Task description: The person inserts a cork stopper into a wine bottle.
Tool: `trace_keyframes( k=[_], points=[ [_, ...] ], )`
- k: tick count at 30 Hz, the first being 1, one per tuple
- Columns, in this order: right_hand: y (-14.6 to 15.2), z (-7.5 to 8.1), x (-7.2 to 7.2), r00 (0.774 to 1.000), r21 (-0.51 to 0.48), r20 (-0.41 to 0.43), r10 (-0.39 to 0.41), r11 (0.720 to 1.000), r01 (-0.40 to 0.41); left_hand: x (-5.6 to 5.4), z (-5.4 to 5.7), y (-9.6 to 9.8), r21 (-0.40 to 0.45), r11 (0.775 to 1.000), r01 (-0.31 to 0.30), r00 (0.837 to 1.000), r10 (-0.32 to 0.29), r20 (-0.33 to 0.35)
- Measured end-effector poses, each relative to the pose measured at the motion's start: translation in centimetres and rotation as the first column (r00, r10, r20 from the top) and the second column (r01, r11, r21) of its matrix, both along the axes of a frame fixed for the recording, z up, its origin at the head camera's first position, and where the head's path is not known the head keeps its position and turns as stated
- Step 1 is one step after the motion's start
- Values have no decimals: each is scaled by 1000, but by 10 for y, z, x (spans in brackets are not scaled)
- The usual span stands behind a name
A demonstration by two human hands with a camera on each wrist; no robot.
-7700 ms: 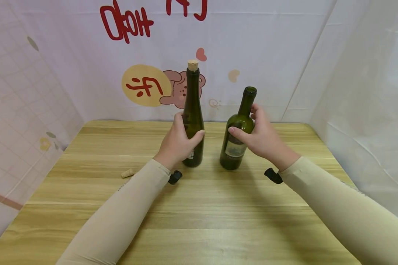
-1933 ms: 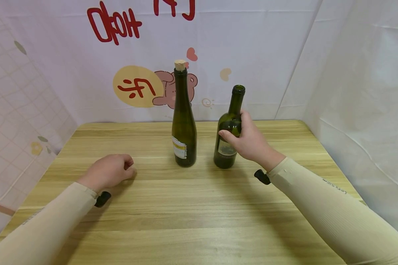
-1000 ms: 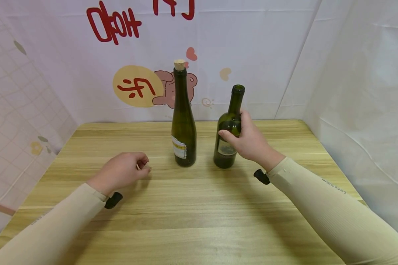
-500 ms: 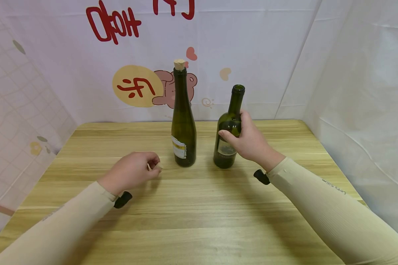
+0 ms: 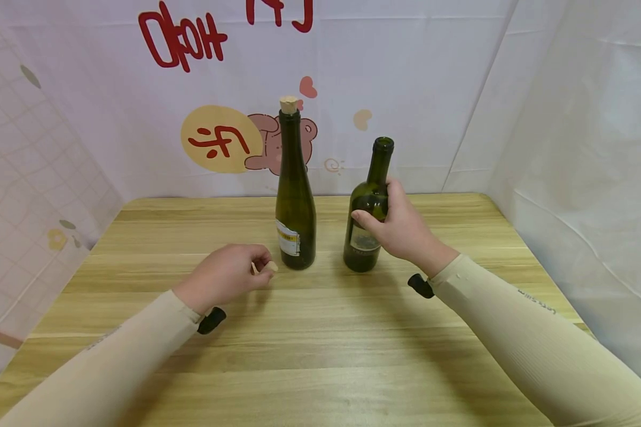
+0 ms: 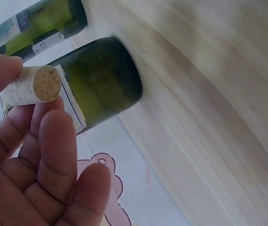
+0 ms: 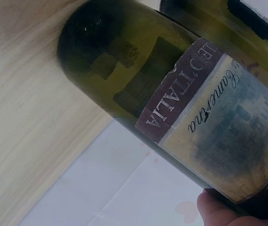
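Between thumb and fingers, my left hand [image 5: 228, 274] pinches a cork [image 5: 271, 267], just left of the taller bottle's base; the left wrist view shows the cork [image 6: 35, 85] close up, its round end facing out. That taller green bottle [image 5: 296, 201] stands upright with another cork [image 5: 288, 105] in its mouth and a white and yellow label on its side. My right hand [image 5: 406, 228] grips the shorter green wine bottle [image 5: 364, 237] around its body and shoulder. This bottle stands on the table with an uncovered mouth. Its printed label [image 7: 228, 127] fills much of the right wrist view.
Both bottles stand on a wooden table [image 5: 320, 344], a hand's width or less apart. Behind them hangs a white printed backdrop [image 5: 416, 77], with more white sheeting at the left and right sides.
My left hand let go of the taller bottle, went left where the loose cork lay, and now moves back right with it. My right hand keeps its grip on the shorter bottle.
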State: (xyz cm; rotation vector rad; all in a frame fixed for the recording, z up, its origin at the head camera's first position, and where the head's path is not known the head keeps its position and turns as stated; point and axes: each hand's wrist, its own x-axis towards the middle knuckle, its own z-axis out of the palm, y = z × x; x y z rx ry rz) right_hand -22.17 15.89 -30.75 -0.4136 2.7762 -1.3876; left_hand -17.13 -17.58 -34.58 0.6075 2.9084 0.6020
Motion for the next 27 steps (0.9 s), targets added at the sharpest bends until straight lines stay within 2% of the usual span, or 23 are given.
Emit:
trace_keyframes(
  k=[20,27],
  points=[
    [1,-2,-1,1000,-1,-5,-6,1000,6,-4,4,23,57,996,72,997,-69,-42],
    [1,-2,-1,1000,0,-5,-5,1000,5,-5,5,29,82,994,75,996,-71,-57]
  ],
)
